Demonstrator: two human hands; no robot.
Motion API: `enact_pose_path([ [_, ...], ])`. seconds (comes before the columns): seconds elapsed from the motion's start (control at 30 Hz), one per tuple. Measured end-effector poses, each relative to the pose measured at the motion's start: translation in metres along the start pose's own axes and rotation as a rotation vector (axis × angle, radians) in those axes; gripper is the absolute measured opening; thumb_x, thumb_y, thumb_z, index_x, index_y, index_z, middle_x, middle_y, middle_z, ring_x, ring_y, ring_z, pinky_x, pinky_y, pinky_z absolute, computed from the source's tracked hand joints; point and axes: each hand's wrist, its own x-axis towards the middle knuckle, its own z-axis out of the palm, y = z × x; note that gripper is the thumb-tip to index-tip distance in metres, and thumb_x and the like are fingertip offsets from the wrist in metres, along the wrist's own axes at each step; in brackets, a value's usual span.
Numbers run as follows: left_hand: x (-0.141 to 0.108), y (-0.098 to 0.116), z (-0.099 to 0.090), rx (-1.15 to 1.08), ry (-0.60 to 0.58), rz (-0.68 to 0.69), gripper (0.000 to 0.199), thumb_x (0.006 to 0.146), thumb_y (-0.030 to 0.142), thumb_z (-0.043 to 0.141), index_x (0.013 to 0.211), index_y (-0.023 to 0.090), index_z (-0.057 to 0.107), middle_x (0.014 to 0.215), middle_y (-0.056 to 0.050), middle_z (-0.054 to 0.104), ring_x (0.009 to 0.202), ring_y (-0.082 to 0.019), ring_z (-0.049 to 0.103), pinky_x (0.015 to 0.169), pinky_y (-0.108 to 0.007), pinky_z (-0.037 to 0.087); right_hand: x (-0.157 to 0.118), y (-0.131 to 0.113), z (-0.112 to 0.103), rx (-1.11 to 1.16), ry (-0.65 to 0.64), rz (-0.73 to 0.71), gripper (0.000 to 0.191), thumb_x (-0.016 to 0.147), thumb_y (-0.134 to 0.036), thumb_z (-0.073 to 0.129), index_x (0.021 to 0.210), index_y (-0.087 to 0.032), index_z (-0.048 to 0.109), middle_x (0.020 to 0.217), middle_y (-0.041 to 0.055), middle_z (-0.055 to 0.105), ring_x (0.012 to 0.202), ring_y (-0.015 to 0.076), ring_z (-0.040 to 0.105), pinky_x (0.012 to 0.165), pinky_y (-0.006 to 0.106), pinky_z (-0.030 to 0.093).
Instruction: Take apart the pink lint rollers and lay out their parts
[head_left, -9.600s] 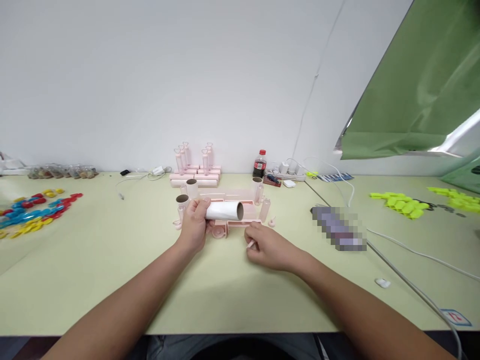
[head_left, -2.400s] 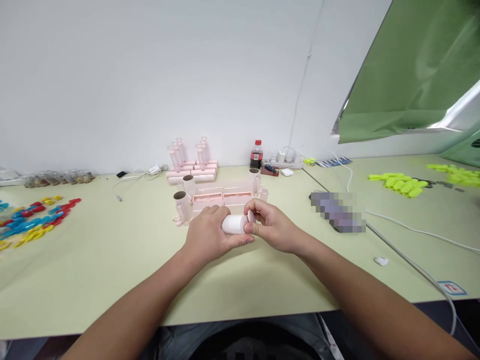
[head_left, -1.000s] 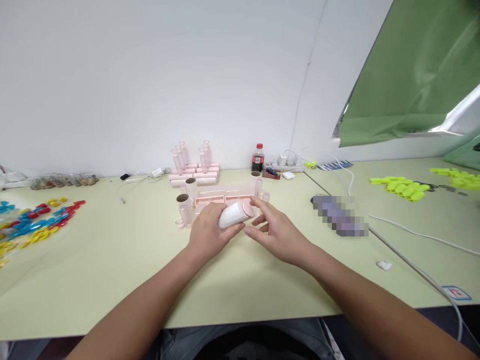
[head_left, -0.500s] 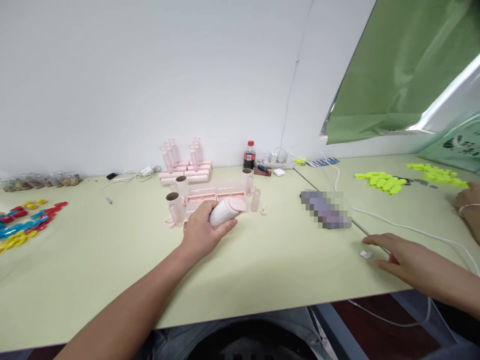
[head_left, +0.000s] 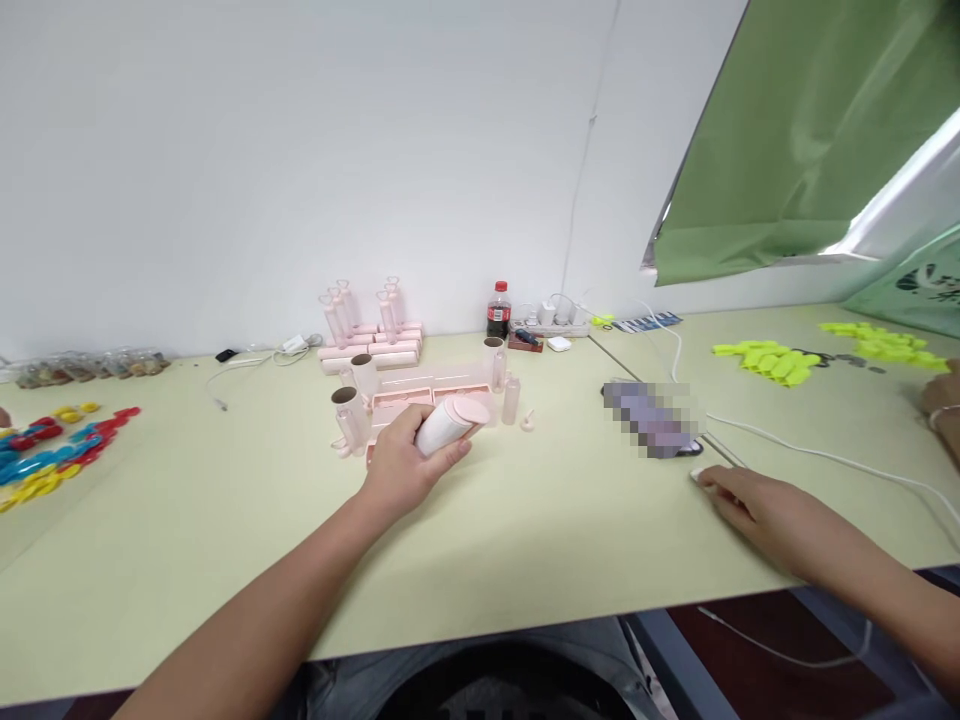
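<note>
My left hand is wrapped round a white tube with a pink end, tilted above the table. Just behind it lie open pink boxes. Beside these stand white cardboard tubes and small clear pink tubes. A small pink piece rests to the right. Farther right, my right hand is low over the table, fingers together. At its fingertips is a small white piece, too small to name. A phone, partly blurred out, lies just beyond that hand.
A cola bottle and a power strip stand by the wall. Pink tubes with heart-shaped tops are at the back. Neon-yellow pieces and cables lie right, coloured discs left. Another person's hand shows at the right edge.
My right hand has moved left and slightly away from me, its fingers closing on the small white piece, which shifted with it. My left hand still holds the tube in nearly the same place.
</note>
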Motion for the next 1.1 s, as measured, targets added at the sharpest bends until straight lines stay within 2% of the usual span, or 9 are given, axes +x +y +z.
enact_pose_path([
  [0.1,0.000,0.000,-0.001,-0.006,0.002,-0.011,0.043,0.074,0.055,0.069,0.101,0.023,0.062,0.095,-0.001,0.068,0.086,-0.022,0.061,0.070,-0.032,0.045,0.003,-0.003,-0.002,0.058,-0.064,-0.053,0.038,0.087,-0.043,0.039,0.095,-0.022,0.070,0.107,0.0108,0.073,0.095,0.0295,0.069,0.085,0.041,0.053],
  [0.3,-0.001,0.000,-0.001,-0.003,0.011,-0.017,0.043,0.074,0.056,0.068,0.101,0.022,0.062,0.095,-0.002,0.068,0.086,-0.022,0.061,0.071,-0.032,0.045,0.010,-0.002,-0.021,0.072,-0.033,0.161,0.041,0.081,-0.045,0.039,0.101,-0.020,0.064,0.091,0.0115,0.074,0.079,0.0298,0.069,0.070,0.038,0.050],
  [0.4,0.000,0.001,-0.001,0.004,0.004,-0.022,0.045,0.074,0.057,0.067,0.102,0.022,0.062,0.095,-0.003,0.069,0.086,-0.023,0.061,0.070,-0.033,0.045,0.018,-0.013,-0.028,0.097,-0.072,0.230,0.046,0.082,-0.053,0.040,0.102,-0.019,0.062,0.093,0.0132,0.074,0.083,0.0305,0.068,0.070,0.037,0.049],
  [0.57,0.000,0.002,-0.001,0.016,-0.004,-0.007,0.044,0.075,0.057,0.066,0.101,0.021,0.063,0.095,-0.003,0.068,0.085,-0.023,0.061,0.070,-0.033,0.046,0.033,-0.037,-0.026,0.055,-0.123,0.294,0.045,0.084,-0.057,0.043,0.096,-0.016,0.059,0.083,0.0150,0.071,0.078,0.0319,0.067,0.063,0.036,0.045],
  [0.73,-0.001,0.001,-0.002,0.017,-0.004,-0.009,0.045,0.074,0.058,0.066,0.101,0.022,0.063,0.095,-0.003,0.069,0.085,-0.023,0.062,0.069,-0.033,0.047,0.034,-0.036,-0.025,0.077,-0.144,0.245,0.024,0.081,-0.042,0.048,0.083,-0.021,0.059,0.084,0.0100,0.071,0.078,0.0285,0.066,0.065,0.033,0.043],
  [0.87,-0.001,0.002,-0.002,0.009,-0.009,-0.013,0.044,0.075,0.057,0.067,0.101,0.022,0.063,0.094,-0.002,0.068,0.084,-0.022,0.062,0.068,-0.031,0.046,0.025,-0.031,-0.031,0.142,-0.212,0.167,0.029,0.081,-0.040,0.046,0.093,-0.020,0.063,0.087,0.0090,0.071,0.078,0.0274,0.065,0.068,0.034,0.044],
  [0.97,-0.001,0.002,-0.002,0.002,-0.014,-0.007,0.043,0.075,0.056,0.067,0.100,0.022,0.063,0.093,-0.002,0.068,0.084,-0.021,0.061,0.067,-0.030,0.046,0.019,-0.028,-0.030,0.179,-0.205,0.112,0.033,0.083,-0.042,0.044,0.106,-0.021,0.057,0.082,0.0074,0.070,0.074,0.0262,0.064,0.066,0.034,0.044],
  [1.1,0.000,0.001,-0.002,-0.004,-0.013,-0.002,0.042,0.075,0.055,0.068,0.101,0.022,0.063,0.093,-0.002,0.068,0.084,-0.021,0.061,0.068,-0.030,0.047,0.011,-0.021,-0.022,0.172,-0.161,0.068,0.021,0.084,-0.041,0.043,0.095,-0.024,0.046,0.077,0.0041,0.067,0.069,0.0233,0.062,0.064,0.032,0.044],
])
